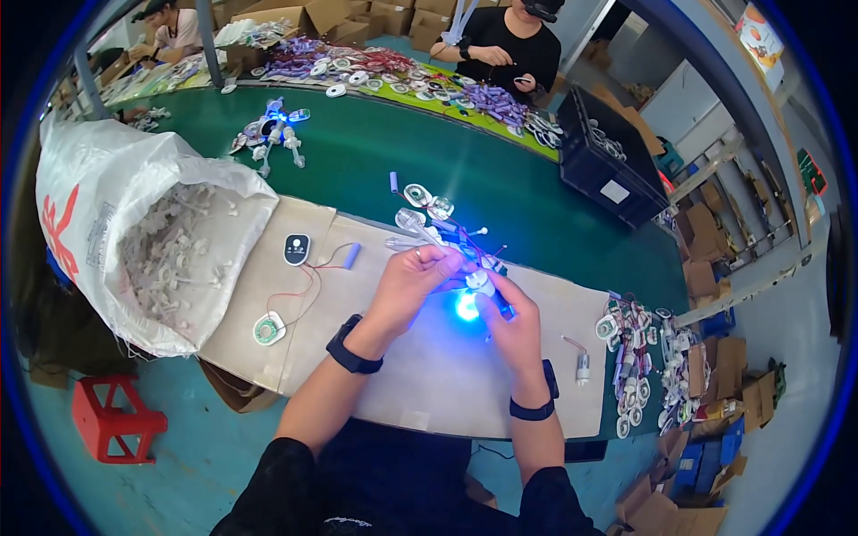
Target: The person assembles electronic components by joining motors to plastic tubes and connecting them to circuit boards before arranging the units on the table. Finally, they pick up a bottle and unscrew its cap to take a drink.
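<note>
Over the beige cardboard sheet (393,384), my two hands meet in front of me. My left hand (416,286) is closed, its thumb and fingertips pinched together; the glare hides what they hold. My right hand (517,322) is closed on a small white round part with a glowing blue LED (467,305), which sits between the two hands. Just beyond my fingers lie loose clear plastic pieces (409,221), white discs (417,195) and thin wires. To the left rest a white control module (297,249), a purple battery cell (352,256) and a round green circuit board (268,329), joined by wires.
A white sack (125,170) of clear plastic parts stands at left. A small wired cylinder (583,368) and piled discs (630,357) lie at right. On the green table (349,156) are a lit cluster (275,127) and a black crate (612,165). Two people work beyond.
</note>
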A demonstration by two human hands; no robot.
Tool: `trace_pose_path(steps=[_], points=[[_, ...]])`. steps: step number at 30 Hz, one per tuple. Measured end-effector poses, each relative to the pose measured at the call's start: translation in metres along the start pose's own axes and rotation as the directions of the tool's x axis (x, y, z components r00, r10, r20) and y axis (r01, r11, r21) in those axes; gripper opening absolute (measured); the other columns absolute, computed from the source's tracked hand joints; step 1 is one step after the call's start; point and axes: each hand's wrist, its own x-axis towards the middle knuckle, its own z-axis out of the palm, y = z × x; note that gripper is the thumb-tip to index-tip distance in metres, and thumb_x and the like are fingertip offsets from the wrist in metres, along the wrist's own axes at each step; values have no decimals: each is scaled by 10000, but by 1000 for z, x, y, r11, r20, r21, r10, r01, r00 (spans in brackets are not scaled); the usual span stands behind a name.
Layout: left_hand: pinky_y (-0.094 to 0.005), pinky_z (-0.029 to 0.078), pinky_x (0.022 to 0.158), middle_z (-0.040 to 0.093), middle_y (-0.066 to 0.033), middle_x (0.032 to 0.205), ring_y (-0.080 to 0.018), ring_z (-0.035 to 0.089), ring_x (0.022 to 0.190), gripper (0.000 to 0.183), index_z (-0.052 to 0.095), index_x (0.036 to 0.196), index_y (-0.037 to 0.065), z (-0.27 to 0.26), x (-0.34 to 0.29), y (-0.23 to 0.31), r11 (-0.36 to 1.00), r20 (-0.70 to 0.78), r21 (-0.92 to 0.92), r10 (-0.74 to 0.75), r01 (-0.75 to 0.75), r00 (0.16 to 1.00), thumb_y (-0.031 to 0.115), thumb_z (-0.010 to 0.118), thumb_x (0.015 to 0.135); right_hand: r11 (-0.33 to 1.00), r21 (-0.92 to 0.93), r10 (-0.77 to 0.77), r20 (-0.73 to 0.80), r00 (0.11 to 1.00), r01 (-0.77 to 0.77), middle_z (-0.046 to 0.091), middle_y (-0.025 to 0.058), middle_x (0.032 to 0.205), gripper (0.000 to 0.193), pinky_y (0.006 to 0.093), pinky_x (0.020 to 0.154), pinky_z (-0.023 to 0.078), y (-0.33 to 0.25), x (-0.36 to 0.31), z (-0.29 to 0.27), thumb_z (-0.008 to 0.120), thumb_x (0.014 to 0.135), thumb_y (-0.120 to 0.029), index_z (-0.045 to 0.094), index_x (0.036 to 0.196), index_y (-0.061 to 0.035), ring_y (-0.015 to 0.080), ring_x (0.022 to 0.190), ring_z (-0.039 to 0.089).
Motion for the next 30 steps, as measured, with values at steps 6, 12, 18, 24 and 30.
trace_pose_path(steps=[6,12,18,24,30], points=[[-341,578,912,740,-110,1091,-186,707,1011,183,700,1035,27,-2,0,-4,997,-58,65,-34,38,998,206,665,1012,995,92,53,-53,997,-48,718,112,1143,418,293,914,507,-7,0,8,763,931,-169,651,1302,-12,157,1018,655],[-312,566,883,739,-83,1067,-140,687,968,176,712,1037,27,-2,1,-8,998,-11,62,-1,2,1000,194,667,1011,998,42,37,-48,998,-35,714,68,1140,429,253,843,534,-4,-2,4,724,937,-68,627,1349,4,120,980,664],[-269,547,829,746,-72,1017,-111,674,901,145,727,1023,18,-2,3,-11,997,-16,83,-3,4,1000,156,699,986,997,-62,-38,-70,997,34,734,77,1090,403,264,818,536,-13,1,6,728,905,-35,668,1302,-6,118,937,668],[-264,540,825,745,-62,990,-108,670,899,120,735,1006,14,0,7,-17,988,-51,151,-12,19,999,126,725,963,963,-257,-115,-139,984,76,745,115,1023,449,277,797,537,-19,0,11,740,854,-13,680,1299,-41,149,882,687],[-269,529,862,740,-51,999,-116,664,952,149,727,1028,14,0,10,-25,964,-85,265,-6,29,996,142,740,953,938,-331,-159,-152,976,101,744,119,1013,461,276,790,536,-5,3,11,740,862,-22,675,1317,-57,163,883,695]])
